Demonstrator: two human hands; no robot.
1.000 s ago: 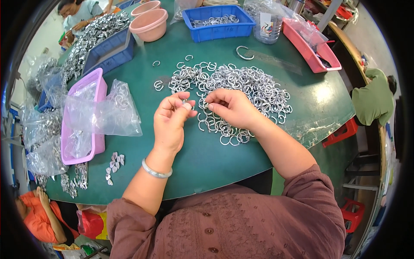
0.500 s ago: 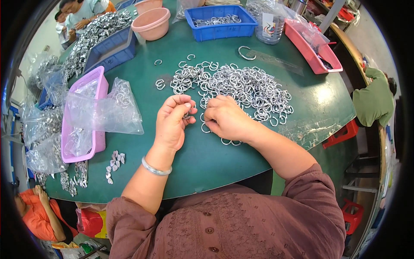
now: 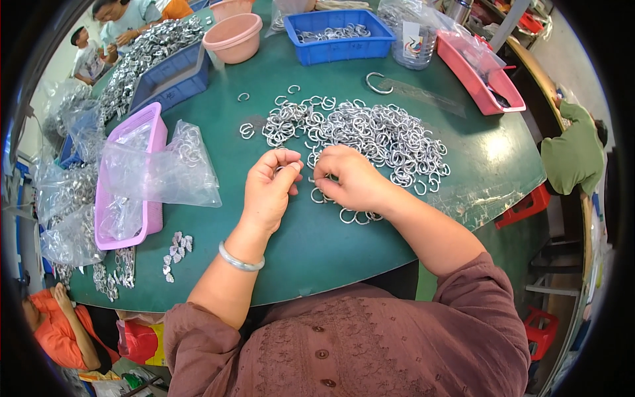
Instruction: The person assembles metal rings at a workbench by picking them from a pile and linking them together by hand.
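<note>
In front of me, a heap of silver C-shaped metal rings (image 3: 380,132) lies spread on the green table (image 3: 317,248). My left hand (image 3: 270,188) is at the heap's near left side, fingers curled and thumb pressed on the forefinger. A bit of a silver metal ring shows between them; the rest is hidden. My right hand (image 3: 350,177) sits just beside it, over the heap's near edge. Its thumb and fingers are bent together, and what they hold, if anything, is hidden. A few loose rings (image 3: 357,216) lie below the right hand.
At left stand a purple basket (image 3: 156,215) with plastic bags and small leaf-shaped metal pieces (image 3: 177,250). A blue tray of rings (image 3: 344,51), a pink bowl (image 3: 233,41), a clear jar (image 3: 415,49) and a red tray (image 3: 473,76) line the far side. Other people sit around.
My left hand has shifted slightly right and tilted, its thumb closing more over the forefinger. The right hand's fingers have lifted a little at the heap's edge.
</note>
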